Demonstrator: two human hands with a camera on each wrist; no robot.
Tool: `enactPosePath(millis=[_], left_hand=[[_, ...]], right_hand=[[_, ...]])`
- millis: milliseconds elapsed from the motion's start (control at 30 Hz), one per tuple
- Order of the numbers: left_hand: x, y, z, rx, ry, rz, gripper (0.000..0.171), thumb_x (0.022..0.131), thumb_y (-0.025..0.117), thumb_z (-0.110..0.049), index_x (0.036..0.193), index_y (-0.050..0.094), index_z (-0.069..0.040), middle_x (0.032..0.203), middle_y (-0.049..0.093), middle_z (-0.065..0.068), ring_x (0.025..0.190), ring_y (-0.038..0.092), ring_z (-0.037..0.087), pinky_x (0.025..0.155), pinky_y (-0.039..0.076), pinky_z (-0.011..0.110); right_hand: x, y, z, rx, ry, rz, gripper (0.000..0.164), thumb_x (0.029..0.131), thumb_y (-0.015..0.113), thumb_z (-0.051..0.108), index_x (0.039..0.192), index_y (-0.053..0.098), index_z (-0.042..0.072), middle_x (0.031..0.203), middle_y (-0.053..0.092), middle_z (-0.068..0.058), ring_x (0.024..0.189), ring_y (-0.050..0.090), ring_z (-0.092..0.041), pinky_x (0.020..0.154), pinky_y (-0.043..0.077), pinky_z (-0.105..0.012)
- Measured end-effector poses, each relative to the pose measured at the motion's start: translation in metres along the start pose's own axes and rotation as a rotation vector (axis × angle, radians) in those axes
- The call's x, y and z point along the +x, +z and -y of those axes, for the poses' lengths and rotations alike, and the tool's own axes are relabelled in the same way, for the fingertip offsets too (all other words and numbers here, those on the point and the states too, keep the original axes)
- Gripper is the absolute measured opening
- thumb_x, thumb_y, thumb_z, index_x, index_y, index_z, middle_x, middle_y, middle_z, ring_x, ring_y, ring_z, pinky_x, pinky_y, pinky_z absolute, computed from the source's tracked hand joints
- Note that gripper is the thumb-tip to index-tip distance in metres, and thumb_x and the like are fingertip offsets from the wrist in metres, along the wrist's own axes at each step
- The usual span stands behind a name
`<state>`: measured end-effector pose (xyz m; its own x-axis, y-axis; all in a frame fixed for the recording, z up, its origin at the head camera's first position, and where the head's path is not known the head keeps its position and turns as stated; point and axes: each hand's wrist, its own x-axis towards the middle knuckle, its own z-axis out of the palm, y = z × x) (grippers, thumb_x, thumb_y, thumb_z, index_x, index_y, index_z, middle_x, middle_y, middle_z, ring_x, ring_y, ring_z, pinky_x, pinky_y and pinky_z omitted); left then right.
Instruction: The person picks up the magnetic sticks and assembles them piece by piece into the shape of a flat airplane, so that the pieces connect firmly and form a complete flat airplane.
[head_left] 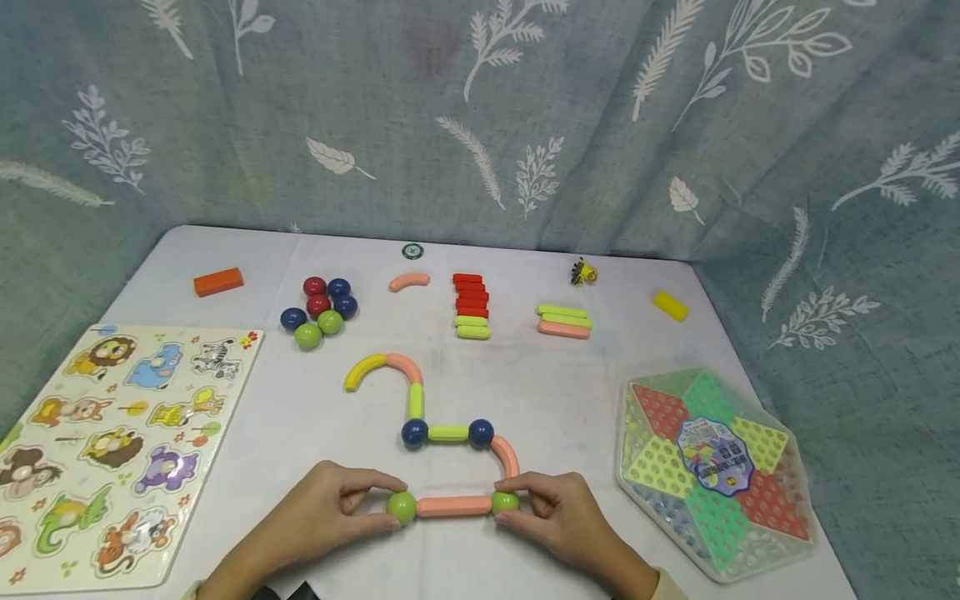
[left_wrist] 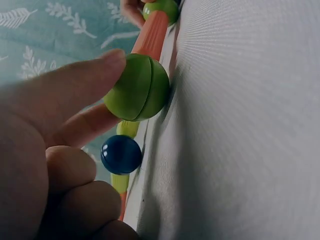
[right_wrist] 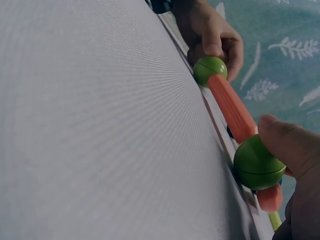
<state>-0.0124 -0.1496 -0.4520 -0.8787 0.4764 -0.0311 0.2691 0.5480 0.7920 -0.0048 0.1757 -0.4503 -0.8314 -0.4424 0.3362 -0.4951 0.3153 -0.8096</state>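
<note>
Pinching left green ball (head_left: 402, 507) in my left hand (head_left: 324, 510), right green ball (head_left: 505, 503) in right hand (head_left: 561, 515); pink stick (head_left: 453, 507) between, long axis left-right, neither nearer.

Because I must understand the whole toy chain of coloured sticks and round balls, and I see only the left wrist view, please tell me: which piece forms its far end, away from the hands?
Observer: A curved, yellow, plastic-looking stick forms that end.
Operator: Thank you. Are there also loose balls on the white-covered table?
Observer: Yes, seven glossy, round balls lie grouped behind the chain, toward the left: two red, three blue, two green.
Operator: And what lies to the right of the bare right hand?
Observer: A flat, roughly hexagonal game board with red, green and yellow areas.
</note>
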Motion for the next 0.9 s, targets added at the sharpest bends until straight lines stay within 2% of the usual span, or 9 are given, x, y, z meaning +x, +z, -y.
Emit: enactPosePath(millis=[167,300,433,533,800,900], left_hand=[[0.001,0.005,-0.005,0.041,0.039,0.042,0.031,0.080,0.068,-0.049,0.110,0.064,-0.042,0.047,0.030,-0.018,0.041,0.026,-0.003,0.042,0.027,0.018],[0.005,0.011,-0.013,0.119,0.088,0.061,0.027,0.084,0.066,-0.047,0.110,0.062,-0.045,0.048,0.032,-0.022,0.041,0.029,-0.003,0.042,0.027,0.018],[0.012,0.016,-0.019,0.228,0.137,0.029,0.025,0.083,0.067,-0.045,0.108,0.063,-0.044,0.050,0.035,-0.024,0.044,0.033,-0.005,0.043,0.029,0.017],[0.017,0.017,-0.021,0.298,0.135,-0.020,0.023,0.081,0.068,-0.048,0.104,0.065,-0.042,0.050,0.036,-0.023,0.045,0.033,-0.005,0.044,0.029,0.018],[0.028,0.021,-0.023,0.349,0.122,-0.080,0.019,0.079,0.071,-0.045,0.097,0.066,-0.041,0.049,0.030,-0.023,0.045,0.029,-0.005,0.045,0.026,0.018],[0.028,0.022,-0.022,0.356,0.117,-0.099,0.021,0.079,0.070,-0.049,0.099,0.065,-0.042,0.049,0.029,-0.022,0.045,0.028,-0.005,0.045,0.025,0.018]], right_hand=[[0.000,0.000,-0.001,-0.014,-0.007,0.000,0.026,0.077,0.078,0.014,0.102,0.069,0.016,0.049,0.029,0.010,0.045,0.018,0.009,0.039,0.020,-0.011],[0.001,-0.001,0.000,-0.024,-0.020,-0.012,0.027,0.077,0.077,0.013,0.102,0.069,0.015,0.049,0.030,0.010,0.045,0.019,0.009,0.039,0.020,-0.011],[0.003,-0.003,0.002,-0.035,-0.015,-0.028,0.026,0.077,0.077,0.012,0.102,0.069,0.013,0.048,0.030,0.009,0.045,0.019,0.008,0.039,0.021,-0.012],[0.003,-0.004,0.002,-0.035,-0.019,-0.035,0.026,0.078,0.077,0.011,0.103,0.068,0.011,0.048,0.030,0.008,0.045,0.019,0.007,0.039,0.021,-0.012],[0.004,-0.006,0.001,-0.052,-0.027,-0.068,0.027,0.076,0.078,0.009,0.102,0.068,0.010,0.048,0.029,0.008,0.045,0.018,0.005,0.039,0.020,-0.012],[0.005,-0.006,0.004,-0.063,-0.029,-0.092,0.028,0.075,0.078,0.008,0.102,0.069,0.010,0.048,0.028,0.008,0.045,0.017,0.004,0.041,0.018,-0.011]])
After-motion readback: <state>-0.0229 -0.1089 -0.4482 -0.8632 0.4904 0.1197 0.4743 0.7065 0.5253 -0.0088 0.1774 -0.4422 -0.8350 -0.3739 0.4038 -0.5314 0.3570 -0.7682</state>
